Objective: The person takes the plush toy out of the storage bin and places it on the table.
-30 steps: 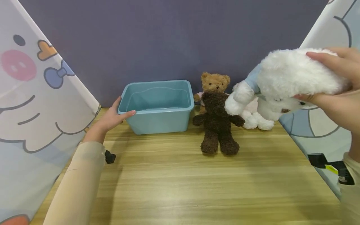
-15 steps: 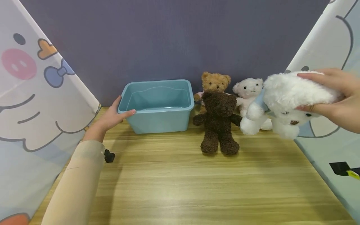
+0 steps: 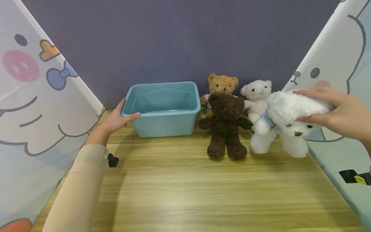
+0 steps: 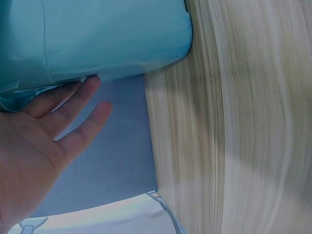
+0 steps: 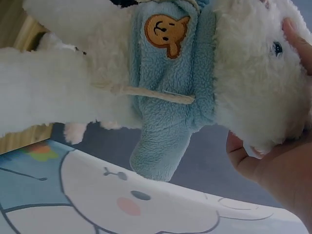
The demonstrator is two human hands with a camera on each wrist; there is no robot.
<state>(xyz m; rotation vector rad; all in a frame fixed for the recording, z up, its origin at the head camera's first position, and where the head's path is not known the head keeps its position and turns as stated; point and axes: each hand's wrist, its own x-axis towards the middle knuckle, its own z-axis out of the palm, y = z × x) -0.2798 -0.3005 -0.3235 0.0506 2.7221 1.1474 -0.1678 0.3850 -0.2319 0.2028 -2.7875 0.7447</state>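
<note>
My right hand (image 3: 339, 112) grips a white plush dog-like toy (image 3: 285, 108) by its head. The toy wears a light blue hoodie (image 5: 170, 78) with a brown bear patch. It hangs feet down at the table's right; whether its feet touch the wood I cannot tell. My left hand (image 3: 113, 119) rests at the left front corner of a light blue plastic bin (image 3: 165, 125), thumb over the front rim. In the left wrist view, its fairly straight fingers (image 4: 80, 134) lie along the bin's outer wall, the little finger apart from it.
Right of the bin, a dark brown teddy bear (image 3: 226, 129) sits before a tan teddy bear (image 3: 222, 84). A smaller white bear (image 3: 256, 93) is behind the held toy, partly hidden. A grey panel (image 3: 174, 42) closes the wooden table's (image 3: 185, 187) back; printed cloths (image 3: 37, 96) flank it.
My right hand has brought the white plush toy down and slightly left, and it now hangs more upright. The small white bear has come into view behind it. My left hand stays on the bin.
</note>
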